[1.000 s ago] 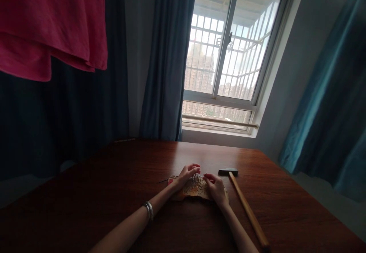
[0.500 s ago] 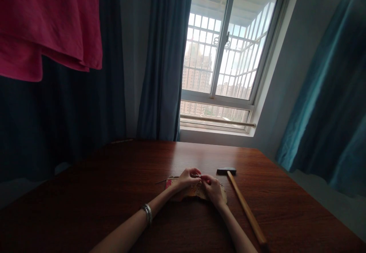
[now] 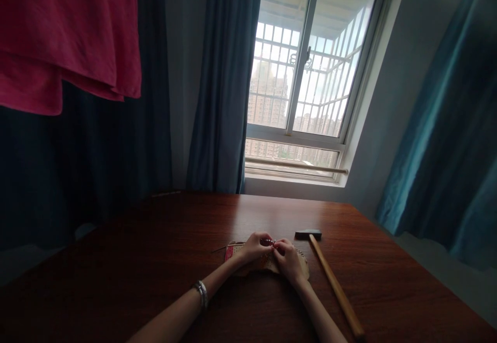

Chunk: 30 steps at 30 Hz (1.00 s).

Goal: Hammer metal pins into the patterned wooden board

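Observation:
My left hand (image 3: 256,245) and my right hand (image 3: 286,256) meet over a beige piece with rows of small holes (image 3: 305,269) on the table. The piece has a red patch (image 3: 230,251) at its left end and stitch-like marks along its right edge. Both hands are closed, with fingertips pinched close together. Between them shows a dark red strip with pale marks (image 3: 267,241), held up at the left fingers. What the right fingertips pinch is too small to tell. A thin dark stick (image 3: 218,249) pokes out at the left.
On the wooden table (image 3: 186,229), a hammer (image 3: 336,286) with a black head and wooden handle lies right of my hands. A window (image 3: 298,74), blue curtains (image 3: 223,84) and a hanging pink cloth (image 3: 77,32) stand beyond.
My fingers have shifted slightly, and more of the dark red strip shows between them. The view has tilted a little; the hammer lies where it was.

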{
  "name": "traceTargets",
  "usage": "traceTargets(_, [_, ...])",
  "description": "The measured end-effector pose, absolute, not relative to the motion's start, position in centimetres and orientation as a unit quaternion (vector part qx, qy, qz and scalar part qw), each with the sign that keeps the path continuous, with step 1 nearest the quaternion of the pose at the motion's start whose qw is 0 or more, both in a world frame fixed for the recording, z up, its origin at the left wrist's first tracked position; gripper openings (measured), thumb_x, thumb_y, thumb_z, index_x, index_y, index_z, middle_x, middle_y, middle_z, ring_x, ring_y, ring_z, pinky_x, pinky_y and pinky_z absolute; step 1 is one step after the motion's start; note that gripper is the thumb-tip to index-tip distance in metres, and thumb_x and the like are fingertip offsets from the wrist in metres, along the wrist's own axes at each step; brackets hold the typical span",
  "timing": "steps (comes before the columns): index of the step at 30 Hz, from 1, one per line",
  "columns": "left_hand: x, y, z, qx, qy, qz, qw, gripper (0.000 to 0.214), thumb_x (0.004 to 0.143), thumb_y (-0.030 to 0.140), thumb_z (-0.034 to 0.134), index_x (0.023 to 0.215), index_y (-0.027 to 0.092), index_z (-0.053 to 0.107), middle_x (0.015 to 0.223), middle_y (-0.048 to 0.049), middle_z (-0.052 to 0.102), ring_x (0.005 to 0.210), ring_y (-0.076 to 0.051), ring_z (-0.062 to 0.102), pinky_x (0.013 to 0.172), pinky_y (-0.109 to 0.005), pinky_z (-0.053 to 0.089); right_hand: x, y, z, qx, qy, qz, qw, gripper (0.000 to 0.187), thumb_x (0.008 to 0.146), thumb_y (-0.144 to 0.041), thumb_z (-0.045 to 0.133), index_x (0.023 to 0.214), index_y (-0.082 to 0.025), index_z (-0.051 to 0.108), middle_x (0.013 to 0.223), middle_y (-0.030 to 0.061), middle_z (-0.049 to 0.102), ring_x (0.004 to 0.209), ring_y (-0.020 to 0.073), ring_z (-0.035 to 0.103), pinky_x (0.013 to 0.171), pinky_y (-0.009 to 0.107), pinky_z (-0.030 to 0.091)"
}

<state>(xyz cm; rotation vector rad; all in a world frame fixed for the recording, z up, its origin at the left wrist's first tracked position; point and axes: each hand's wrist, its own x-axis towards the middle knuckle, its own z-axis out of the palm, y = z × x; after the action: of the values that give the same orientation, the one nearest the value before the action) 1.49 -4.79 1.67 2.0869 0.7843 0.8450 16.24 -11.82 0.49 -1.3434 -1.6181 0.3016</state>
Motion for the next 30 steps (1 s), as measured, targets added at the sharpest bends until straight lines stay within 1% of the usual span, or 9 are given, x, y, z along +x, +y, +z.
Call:
traceTargets(4, [1.6,-4.8,1.7,0.815,0.314,0.330,0.358,0.026,0.068,0.034,0.061,0.081,0.012,0.066,0.078,-0.0033,0.066,0.075,-0.016,0.057,0.067,-0.022,0.042,16.3,-11.9,0.4,-0.551,-0.668,0.123,0.486,0.018,0.077,-0.025,0.050,0.075,-0.026,0.068,0.081,0.0001,0.063,0.076,0.0153,0.058,0.072,0.024,0.043])
traceTargets(12, [1.9,-4.2,1.5,0.804,0.334,0.324,0.369,0.035,0.065,0.043,0.062,0.080,0.011,0.068,0.075,-0.0043,0.067,0.072,-0.016,0.057,0.064,-0.022,0.041,16.3,-11.9,0.6,-0.556,-0.668,0.118,0.479,0.019,0.076,-0.026,0.051,0.075,-0.027,0.070,0.078,0.0004,0.064,0.075,0.0156,0.059,0.071,0.025,0.044])
traceTargets(19, [2.0,-4.3,1.5,0.807,0.327,0.338,0.357,0.031,0.065,0.039,0.063,0.077,0.011,0.069,0.072,-0.0044,0.067,0.070,-0.016,0.057,0.063,-0.022,0.041,16.0,-12.4,1.0,-0.566,-0.673,0.097,0.467,0.020,0.076,-0.023,0.050,0.075,-0.027,0.070,0.078,0.0009,0.064,0.077,0.0157,0.059,0.073,0.024,0.044])
traceTargets(22, [2.0,-4.2,1.3,0.801,0.343,0.337,0.357,0.027,0.065,0.035,0.062,0.077,0.011,0.069,0.073,-0.0046,0.067,0.072,-0.017,0.057,0.065,-0.023,0.042,16.3,-12.9,1.6,-0.582,-0.668,0.074,0.458,0.023,0.073,-0.022,0.051,0.086,-0.027,0.069,0.081,0.0018,0.063,0.078,0.0166,0.059,0.073,0.025,0.045])
traceTargets(25, [2.0,-4.1,1.2,0.796,0.353,0.335,0.361,0.025,0.064,0.031,0.062,0.079,0.012,0.069,0.076,-0.0047,0.067,0.073,-0.017,0.058,0.066,-0.024,0.042,17.7,-13.8,2.4,-0.614,-0.644,0.032,0.455,0.030,0.073,-0.023,0.050,0.099,-0.025,0.066,0.091,0.0059,0.062,0.086,0.0200,0.057,0.078,0.029,0.044])
traceTargets(27, [2.0,-4.2,1.1,0.790,0.355,0.334,0.372,0.025,0.064,0.030,0.062,0.079,0.011,0.069,0.076,-0.0049,0.067,0.073,-0.017,0.058,0.066,-0.024,0.042,19.4,-14.6,2.7,-0.642,-0.616,-0.001,0.456,0.032,0.074,-0.025,0.047,0.101,-0.021,0.065,0.097,0.0101,0.060,0.092,0.0242,0.054,0.082,0.034,0.042])
traceTargets(30, [2.0,-4.4,1.2,0.778,0.361,0.332,0.393,0.025,0.063,0.028,0.062,0.079,0.010,0.069,0.076,-0.0053,0.067,0.073,-0.017,0.058,0.065,-0.024,0.042,22.2,-16.4,2.3,-0.700,-0.558,-0.066,0.440,0.035,0.075,-0.026,0.044,0.102,-0.016,0.064,0.101,0.0154,0.057,0.093,0.0305,0.051,0.083,0.044,0.038])
